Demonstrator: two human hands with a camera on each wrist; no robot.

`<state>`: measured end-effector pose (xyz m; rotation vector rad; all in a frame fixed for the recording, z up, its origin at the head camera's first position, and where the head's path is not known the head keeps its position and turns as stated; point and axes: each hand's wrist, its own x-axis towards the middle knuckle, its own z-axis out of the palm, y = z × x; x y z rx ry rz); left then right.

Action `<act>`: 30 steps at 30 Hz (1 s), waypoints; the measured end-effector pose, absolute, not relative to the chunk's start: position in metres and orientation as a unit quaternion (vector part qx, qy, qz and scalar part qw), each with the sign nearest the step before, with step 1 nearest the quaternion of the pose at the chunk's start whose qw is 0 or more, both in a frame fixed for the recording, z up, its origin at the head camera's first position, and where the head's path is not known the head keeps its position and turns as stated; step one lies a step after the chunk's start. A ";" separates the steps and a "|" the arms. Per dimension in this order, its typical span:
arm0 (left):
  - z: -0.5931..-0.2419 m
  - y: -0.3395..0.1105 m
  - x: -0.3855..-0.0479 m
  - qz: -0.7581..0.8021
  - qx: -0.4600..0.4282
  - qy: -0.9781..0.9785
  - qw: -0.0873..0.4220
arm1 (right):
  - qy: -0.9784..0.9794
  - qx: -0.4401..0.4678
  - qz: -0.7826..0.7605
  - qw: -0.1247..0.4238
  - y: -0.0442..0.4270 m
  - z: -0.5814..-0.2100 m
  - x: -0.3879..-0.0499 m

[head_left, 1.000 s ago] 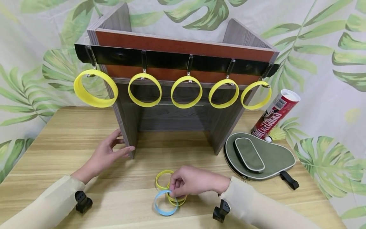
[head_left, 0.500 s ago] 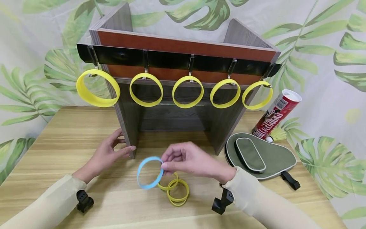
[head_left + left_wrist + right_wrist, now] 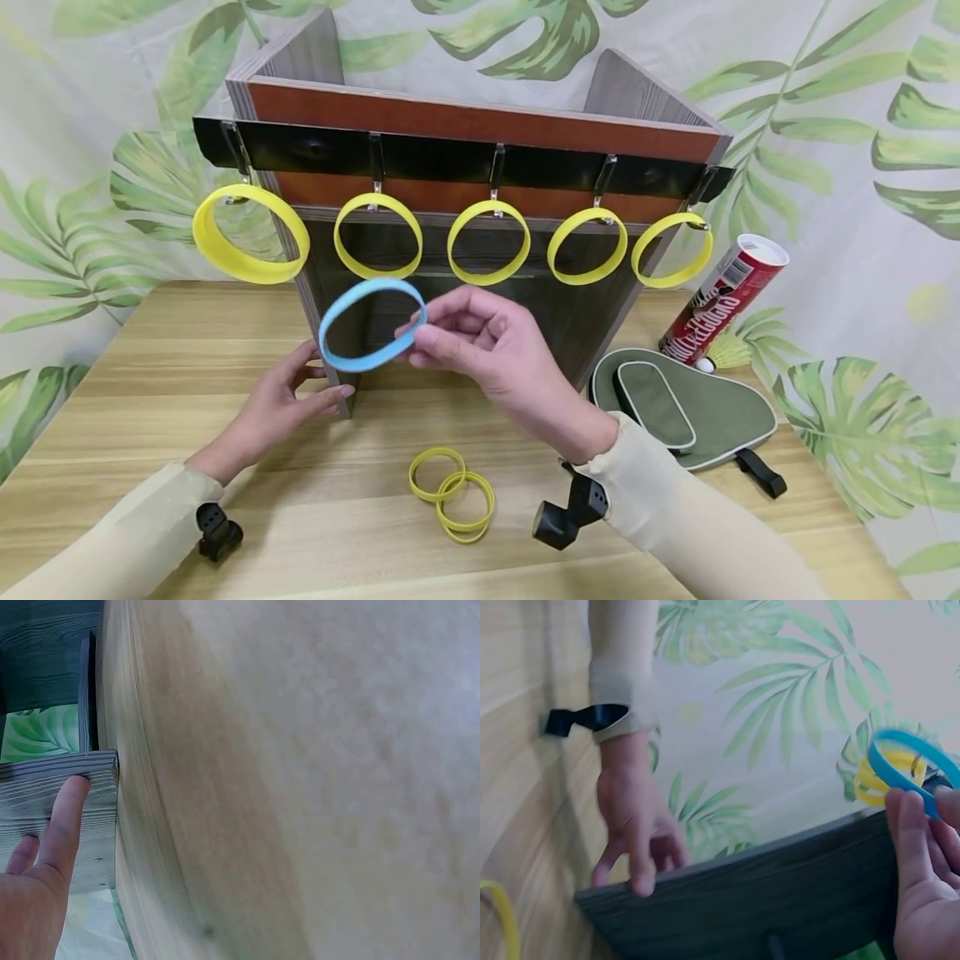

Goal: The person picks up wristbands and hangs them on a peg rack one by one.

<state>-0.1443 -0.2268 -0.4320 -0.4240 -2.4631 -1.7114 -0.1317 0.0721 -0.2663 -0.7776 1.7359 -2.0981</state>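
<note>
Through the remote cameras I view a wood-grain desk (image 3: 187, 367) before a leaf-printed cloth (image 3: 825, 92). With the right hand (image 3: 498, 346) I pinch a blue ring (image 3: 360, 364), raised clear of the desk. The left hand (image 3: 279, 407), loosely spread, rests against the shelf (image 3: 480, 107). Yellow rings (image 3: 467, 527) overlap on the desk; to my right lie a green case (image 3: 727, 408) and a shuttlecock (image 3: 724, 352) beside a red tube (image 3: 716, 304).

Head view's bright and pretty even, soft shadows on the desk (image 3: 315, 517), darker inside the shelf (image 3: 435, 193). Left wrist looks hazy, washed out toward the right, desk edge bowed by distortion. Right wrist's dimmer, kinda smeared, backdrop (image 3: 772, 712) pale up top.
</note>
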 end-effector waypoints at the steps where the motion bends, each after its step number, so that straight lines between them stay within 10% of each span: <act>1: -0.431 -0.227 -0.144 -0.562 -0.137 -0.814 0.055 | 0.599 -0.270 -0.739 0.147 0.070 -0.263 -0.131; 30: -0.430 -0.226 -0.143 -0.569 -0.139 -0.808 0.055 | 0.494 -0.174 -0.847 0.096 0.038 -0.253 -0.135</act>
